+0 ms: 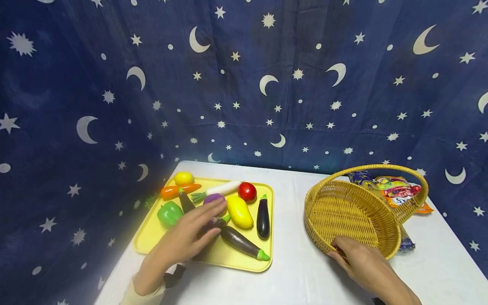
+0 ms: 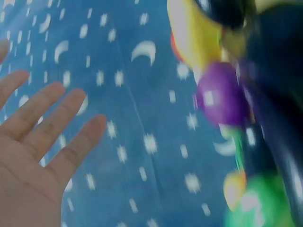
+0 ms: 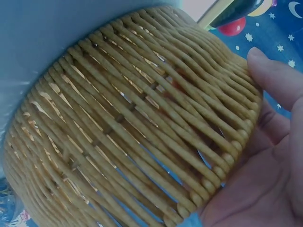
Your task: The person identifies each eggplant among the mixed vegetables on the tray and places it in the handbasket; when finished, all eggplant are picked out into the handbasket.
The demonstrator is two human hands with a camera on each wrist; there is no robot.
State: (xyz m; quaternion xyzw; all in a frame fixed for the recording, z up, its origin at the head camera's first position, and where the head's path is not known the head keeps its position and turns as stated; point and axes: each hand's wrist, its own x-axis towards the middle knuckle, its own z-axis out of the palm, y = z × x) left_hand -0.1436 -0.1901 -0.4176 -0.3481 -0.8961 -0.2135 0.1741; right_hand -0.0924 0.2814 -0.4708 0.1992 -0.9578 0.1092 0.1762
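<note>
My left hand (image 1: pixel 184 237) is over the front left of a yellow tray (image 1: pixel 244 265), fingers extended and holding nothing; the left wrist view shows its fingers (image 2: pixel 52 116) spread. Below and beside it are a purple round vegetable (image 1: pixel 213 198), a green bell pepper (image 1: pixel 170 214), a dark eggplant (image 1: pixel 241 242) and another eggplant (image 1: pixel 185 201), partly covered by the hand. On the right, my right hand (image 1: pixel 362 262) grips the near rim of a round wicker basket (image 1: pixel 339 207) with a tall handle. Seen from the right wrist, the thumb lies against the woven wall (image 3: pixel 128 118).
The tray also bears a mango (image 1: pixel 239 212), a red tomato-like piece (image 1: pixel 247 192), a white radish (image 1: pixel 223 187), a carrot (image 1: pixel 179 190), a lemon (image 1: pixel 184 178) and an eggplant (image 1: pixel 263 218). Colourful snack packets (image 1: pixel 398 190) lie behind the basket. A starry curtain (image 1: pixel 244 84) hangs behind the white table.
</note>
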